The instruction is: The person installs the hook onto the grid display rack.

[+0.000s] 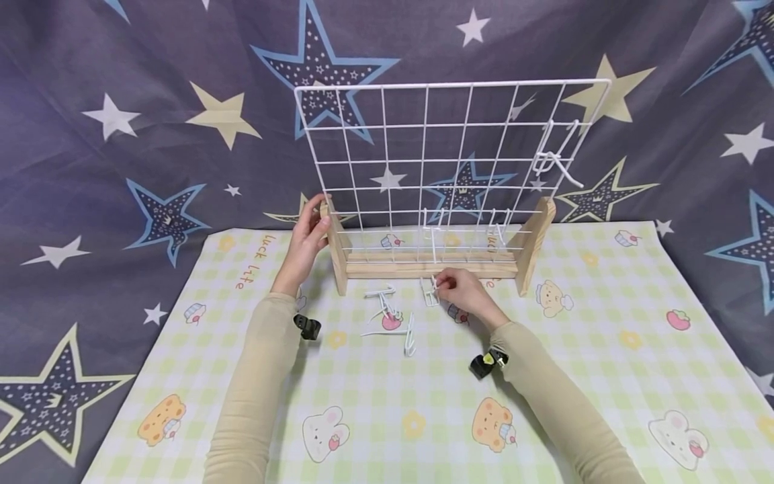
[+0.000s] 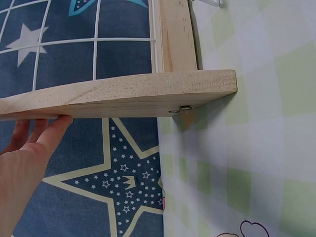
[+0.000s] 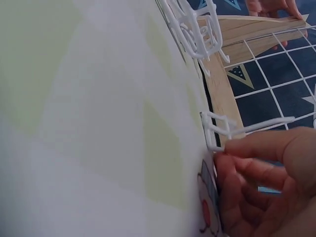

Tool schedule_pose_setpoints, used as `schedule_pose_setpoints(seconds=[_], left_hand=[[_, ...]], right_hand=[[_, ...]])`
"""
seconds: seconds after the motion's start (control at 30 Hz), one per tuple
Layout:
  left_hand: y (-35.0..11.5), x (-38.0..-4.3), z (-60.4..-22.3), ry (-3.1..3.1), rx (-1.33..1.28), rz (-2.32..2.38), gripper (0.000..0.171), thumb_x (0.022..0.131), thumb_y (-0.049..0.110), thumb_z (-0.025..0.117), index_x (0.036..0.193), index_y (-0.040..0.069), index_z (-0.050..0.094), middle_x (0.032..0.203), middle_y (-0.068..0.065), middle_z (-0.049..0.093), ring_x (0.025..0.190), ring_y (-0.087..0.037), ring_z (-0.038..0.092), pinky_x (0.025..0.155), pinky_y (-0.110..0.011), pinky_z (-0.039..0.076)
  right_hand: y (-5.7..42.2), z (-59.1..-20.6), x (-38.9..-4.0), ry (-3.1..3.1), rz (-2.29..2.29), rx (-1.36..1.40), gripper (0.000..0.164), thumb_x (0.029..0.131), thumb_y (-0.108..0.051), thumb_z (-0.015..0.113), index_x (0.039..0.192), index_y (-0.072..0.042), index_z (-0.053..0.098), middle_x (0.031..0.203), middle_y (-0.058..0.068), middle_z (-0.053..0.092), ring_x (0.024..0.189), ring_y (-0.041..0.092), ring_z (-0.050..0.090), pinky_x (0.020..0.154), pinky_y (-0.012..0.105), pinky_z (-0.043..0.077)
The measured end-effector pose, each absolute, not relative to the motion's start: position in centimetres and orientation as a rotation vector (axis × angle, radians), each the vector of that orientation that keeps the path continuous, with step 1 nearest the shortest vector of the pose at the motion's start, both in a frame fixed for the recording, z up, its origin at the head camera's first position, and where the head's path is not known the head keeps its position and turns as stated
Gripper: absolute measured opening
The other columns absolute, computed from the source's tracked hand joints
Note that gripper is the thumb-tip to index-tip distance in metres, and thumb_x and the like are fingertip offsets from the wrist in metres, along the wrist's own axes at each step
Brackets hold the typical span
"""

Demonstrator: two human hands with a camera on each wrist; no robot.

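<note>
A white wire grid (image 1: 447, 161) stands upright in a wooden base with two side boards. My left hand (image 1: 306, 235) grips the upper end of the left side board (image 1: 336, 252); in the left wrist view its fingertips (image 2: 61, 121) press against the board's outer face. In front of the base, my right hand (image 1: 462, 290) pinches a white hook (image 3: 215, 131) between thumb and forefinger, close over the tablecloth. Several loose white hooks (image 1: 408, 334) lie to the left of that hand, some overlapping in a small heap.
One white hook (image 1: 549, 158) hangs on the grid's upper right. Lower down hang a middle hook (image 1: 433, 236) and a right hook (image 1: 499, 233). A checked tablecloth (image 1: 375, 390) covers the table, and a star-patterned curtain (image 1: 157, 141) hangs behind.
</note>
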State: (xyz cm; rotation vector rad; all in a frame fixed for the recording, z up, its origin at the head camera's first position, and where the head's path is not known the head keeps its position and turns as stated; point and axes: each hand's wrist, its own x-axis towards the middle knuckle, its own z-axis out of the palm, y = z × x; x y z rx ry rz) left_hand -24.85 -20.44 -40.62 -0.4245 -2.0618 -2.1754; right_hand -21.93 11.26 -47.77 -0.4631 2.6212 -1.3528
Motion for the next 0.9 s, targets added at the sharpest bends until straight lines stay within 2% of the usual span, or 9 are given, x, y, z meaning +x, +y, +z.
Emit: schedule_pose_setpoints(seconds=[0.07, 0.27, 0.37, 0.6, 0.7, 0.9], left_hand=[[-20.4, -24.9, -40.5, -2.066, -0.421, -2.176, 0.045, 0.104, 0.013, 0.043, 0.147, 0.008, 0.031, 0.135, -0.029, 0.041, 0.122, -0.042, 0.043, 0.093, -0.044, 0.047], [-20.3, -24.9, -40.4, -2.085, -0.404, -2.164, 0.045, 0.103, 0.014, 0.044, 0.147, 0.009, 0.031, 0.135, -0.03, 0.041, 0.113, -0.023, 0.05, 0.089, -0.036, 0.048], [-20.3, -25.0, -40.4, -2.083, -0.404, -2.163, 0.045, 0.103, 0.013, 0.043, 0.147, 0.008, 0.031, 0.134, -0.028, 0.042, 0.115, -0.025, 0.049, 0.088, -0.036, 0.048], [-20.4, -25.0, -40.5, -2.072, -0.405, -2.172, 0.045, 0.104, 0.013, 0.043, 0.147, 0.008, 0.031, 0.137, -0.032, 0.038, 0.118, -0.029, 0.048, 0.096, -0.048, 0.045], [-20.4, -24.9, -40.5, -2.07, -0.398, -2.18, 0.046, 0.104, 0.013, 0.043, 0.148, 0.008, 0.03, 0.136, -0.031, 0.039, 0.12, -0.032, 0.046, 0.097, -0.049, 0.044], [-20.4, -24.9, -40.5, -2.083, -0.38, -2.174, 0.046, 0.104, 0.014, 0.043, 0.148, 0.009, 0.03, 0.132, -0.02, 0.045, 0.118, -0.028, 0.049, 0.093, -0.042, 0.047]], right_hand=[[11.2, -47.9, -21.9, 2.579, -1.408, -0.484, 0.017, 0.082, 0.002, 0.064, 0.099, 0.005, 0.065, 0.079, 0.006, 0.062, 0.073, 0.016, 0.054, 0.067, 0.027, 0.046], [11.3, -48.2, -21.5, 2.458, -1.558, -0.524, 0.021, 0.083, 0.009, 0.062, 0.103, 0.008, 0.063, 0.085, 0.016, 0.064, 0.075, 0.022, 0.058, 0.066, 0.028, 0.049], [11.3, -47.6, -21.0, 2.413, -1.611, -0.52, 0.021, 0.084, 0.01, 0.061, 0.104, 0.01, 0.061, 0.087, 0.02, 0.064, 0.075, 0.025, 0.06, 0.066, 0.031, 0.052], [11.9, -48.0, -21.1, 2.349, -1.711, -0.489, 0.022, 0.084, 0.011, 0.059, 0.106, 0.009, 0.061, 0.088, 0.02, 0.064, 0.074, 0.022, 0.06, 0.067, 0.033, 0.056], [12.1, -47.8, -21.0, 2.347, -1.737, -0.47, 0.024, 0.084, 0.012, 0.059, 0.108, 0.01, 0.061, 0.089, 0.023, 0.064, 0.074, 0.023, 0.06, 0.068, 0.036, 0.056], [12.4, -47.7, -20.9, 2.313, -1.802, -0.455, 0.026, 0.085, 0.014, 0.057, 0.111, 0.017, 0.056, 0.094, 0.034, 0.06, 0.08, 0.041, 0.06, 0.074, 0.051, 0.055]])
